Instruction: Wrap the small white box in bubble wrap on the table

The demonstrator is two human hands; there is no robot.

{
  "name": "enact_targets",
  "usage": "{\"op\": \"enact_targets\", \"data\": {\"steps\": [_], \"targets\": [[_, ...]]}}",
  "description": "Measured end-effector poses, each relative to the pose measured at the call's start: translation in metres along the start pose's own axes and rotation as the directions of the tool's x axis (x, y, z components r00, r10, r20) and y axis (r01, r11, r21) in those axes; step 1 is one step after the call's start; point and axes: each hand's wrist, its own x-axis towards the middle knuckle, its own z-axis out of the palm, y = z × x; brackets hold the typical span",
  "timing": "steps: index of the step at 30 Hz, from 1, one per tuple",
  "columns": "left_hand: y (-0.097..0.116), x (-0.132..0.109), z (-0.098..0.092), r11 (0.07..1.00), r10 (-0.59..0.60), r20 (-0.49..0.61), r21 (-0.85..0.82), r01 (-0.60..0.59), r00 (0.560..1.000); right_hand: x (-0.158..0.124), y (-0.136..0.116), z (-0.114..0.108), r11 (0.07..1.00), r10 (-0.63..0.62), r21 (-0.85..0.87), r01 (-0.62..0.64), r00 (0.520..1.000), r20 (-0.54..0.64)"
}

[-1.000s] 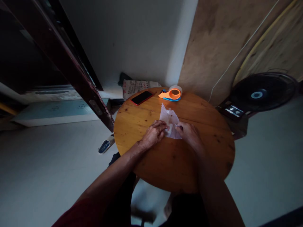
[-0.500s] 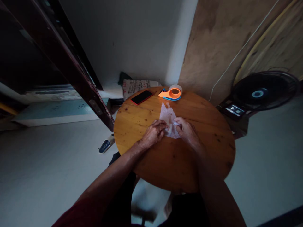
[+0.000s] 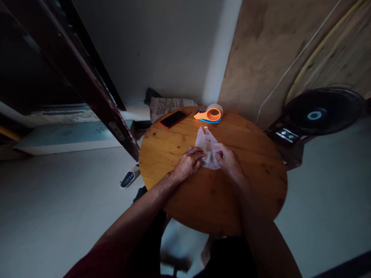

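A small piece of translucent, dimpled wrap that looks like bubble wrap lies folded on the round wooden table. My left hand rests at its left side, fingers bent and pressed together on the edge. On the opposite side, my right hand pinches the right edge between thumb and fingers. Something flat seems to lie inside the wrap, but I cannot make it out. Beyond the wrap sits an orange tape dispenser with a roll of tape, a blue item partly under it.
A phone with a red edge lies at the table's far left. Behind it is a printed sack against the wall. A black fan stands to the right of the table. A shoe is on the floor at left.
My right hand has shifted slightly at the wrap's right edge, and its fingers are a little differently set. My left hand stays in place.
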Motion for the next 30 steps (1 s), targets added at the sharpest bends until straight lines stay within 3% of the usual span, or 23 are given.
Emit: {"op": "enact_targets", "data": {"steps": [5,12,17,22,30], "targets": [[0.000,0.000,0.000,1.000,0.009,0.001,0.003,-0.009,1.000,0.002,0.006,0.004,0.994,-0.044,0.093,0.051,0.996,-0.074],[-0.001,0.000,0.001,1.000,0.020,-0.018,-0.012,-0.020,1.000,-0.001,0.003,-0.001,0.993,0.110,-0.054,-0.106,0.989,0.096],[-0.001,0.000,0.001,1.000,0.014,-0.005,0.004,-0.014,1.000,-0.002,-0.004,-0.006,0.993,0.087,-0.092,-0.078,0.991,0.106],[0.001,0.000,-0.001,0.999,0.011,0.009,0.030,-0.011,1.000,-0.002,-0.008,-0.006,1.000,0.001,0.013,-0.002,0.994,0.109],[0.002,-0.001,-0.001,0.999,-0.011,0.023,0.048,0.009,1.000,-0.001,-0.005,0.006,0.967,-0.015,0.253,0.002,0.999,0.052]]}}
